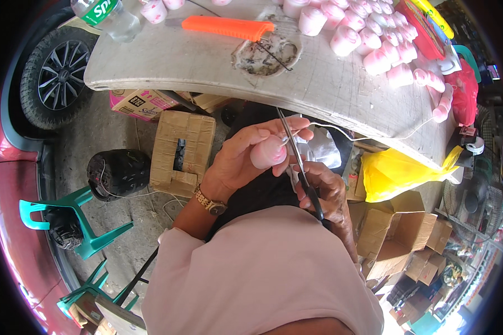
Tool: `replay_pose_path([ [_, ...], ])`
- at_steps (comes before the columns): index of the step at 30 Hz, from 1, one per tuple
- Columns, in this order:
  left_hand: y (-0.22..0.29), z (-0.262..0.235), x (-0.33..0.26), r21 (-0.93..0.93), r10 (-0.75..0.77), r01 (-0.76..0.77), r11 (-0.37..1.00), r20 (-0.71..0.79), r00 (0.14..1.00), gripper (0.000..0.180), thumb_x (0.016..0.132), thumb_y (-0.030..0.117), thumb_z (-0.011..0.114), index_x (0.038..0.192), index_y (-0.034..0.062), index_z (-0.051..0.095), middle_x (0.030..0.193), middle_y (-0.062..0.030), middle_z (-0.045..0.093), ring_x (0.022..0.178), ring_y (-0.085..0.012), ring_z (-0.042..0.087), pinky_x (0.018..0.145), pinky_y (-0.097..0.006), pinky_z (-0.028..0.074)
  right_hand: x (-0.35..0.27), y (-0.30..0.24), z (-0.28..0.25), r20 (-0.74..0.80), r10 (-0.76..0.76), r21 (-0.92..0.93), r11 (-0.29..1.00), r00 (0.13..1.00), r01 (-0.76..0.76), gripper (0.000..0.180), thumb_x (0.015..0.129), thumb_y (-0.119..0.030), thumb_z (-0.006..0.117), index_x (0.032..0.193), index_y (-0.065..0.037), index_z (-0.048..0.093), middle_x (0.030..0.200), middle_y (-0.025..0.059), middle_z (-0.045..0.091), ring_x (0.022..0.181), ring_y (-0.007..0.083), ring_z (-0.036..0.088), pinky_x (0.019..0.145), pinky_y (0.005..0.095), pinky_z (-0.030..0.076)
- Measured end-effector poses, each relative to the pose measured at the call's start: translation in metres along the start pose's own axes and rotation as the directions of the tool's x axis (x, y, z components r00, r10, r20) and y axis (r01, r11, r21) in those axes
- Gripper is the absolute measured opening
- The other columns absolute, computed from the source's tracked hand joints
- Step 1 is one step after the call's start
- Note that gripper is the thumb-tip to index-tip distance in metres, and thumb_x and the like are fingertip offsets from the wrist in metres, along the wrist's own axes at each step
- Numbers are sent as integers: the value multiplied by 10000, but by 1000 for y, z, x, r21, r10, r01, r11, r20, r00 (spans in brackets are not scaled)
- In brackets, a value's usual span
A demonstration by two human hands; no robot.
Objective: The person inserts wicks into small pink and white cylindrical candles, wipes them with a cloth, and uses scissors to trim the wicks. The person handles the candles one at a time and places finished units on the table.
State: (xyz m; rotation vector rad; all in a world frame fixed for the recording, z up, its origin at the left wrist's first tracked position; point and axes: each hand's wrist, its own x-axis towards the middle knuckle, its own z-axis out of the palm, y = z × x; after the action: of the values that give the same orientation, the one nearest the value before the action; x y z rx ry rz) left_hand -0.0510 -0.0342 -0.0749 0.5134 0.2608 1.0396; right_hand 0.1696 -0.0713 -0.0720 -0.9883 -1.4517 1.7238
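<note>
My left hand [223, 159], with a gold watch on its wrist, grips a small pink-and-white plastic cup [267, 153] over my lap. A thin white string [349, 137] runs from near its fingers to the table's right side, by more pink pieces [442, 106]. In my right hand [328, 190] is a pair of scissors [302, 162] with dark handles. Their blades point up toward the table edge and cross beside the cup, next to the string. Whether the blades touch the string I cannot tell.
Many pink-and-white cups [345, 41] stand on the white table [167, 61]. It also bears an orange plastic tool [223, 26], a stained dish [241, 58] and a bottle [126, 28]. A yellow bag [397, 176] hangs right; cardboard boxes [162, 134] and a green chair [86, 223] are left.
</note>
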Motion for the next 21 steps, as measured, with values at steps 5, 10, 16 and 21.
replay_pose_path([
  [5, 0, 1, 3, -22, -17, 17, 1000, -1, 1000, 664, 900, 357, 476, 1381, -94, 399, 1306, -214, 531, 672, -163, 546, 690, -279, 466, 0, -1, 0, -22, -16, -35, 999, 1000, 15, 584, 714, -88, 839, 1217, 14, 562, 739, -3, 611, 625, 39, 486, 566, 216, 391],
  [10, 1, 1, 4, -10, -41, 41, 999, -41, 998, 664, 899, 352, 473, 1383, -95, 397, 1290, -206, 544, 637, -166, 540, 730, -292, 477, -2, -13, 7, -63, 137, -28, 990, 989, -139, 525, 728, -53, 821, 1193, -6, 581, 683, -28, 511, 613, 35, 405, 535, 227, 335],
  [16, 6, 1, 6, 82, -4, 12, 997, -90, 996, 655, 871, 322, 468, 1367, -102, 412, 1254, -198, 568, 584, -159, 537, 1008, -388, 436, 2, -63, -8, -6, -91, -596, 800, 996, 70, 633, 639, -77, 823, 1222, -37, 579, 916, 107, 679, 740, 281, 646, 691, 356, 521],
  [21, -2, 2, -2, 352, -7, 77, 933, -195, 981, 637, 849, 336, 475, 1281, -131, 496, 1161, -173, 614, 607, -153, 550, 968, -390, 466, 22, -107, -46, 4, -250, -846, 516, 968, 137, 556, 664, -72, 769, 1187, -25, 587, 992, 150, 676, 880, 313, 665, 779, 393, 519],
])
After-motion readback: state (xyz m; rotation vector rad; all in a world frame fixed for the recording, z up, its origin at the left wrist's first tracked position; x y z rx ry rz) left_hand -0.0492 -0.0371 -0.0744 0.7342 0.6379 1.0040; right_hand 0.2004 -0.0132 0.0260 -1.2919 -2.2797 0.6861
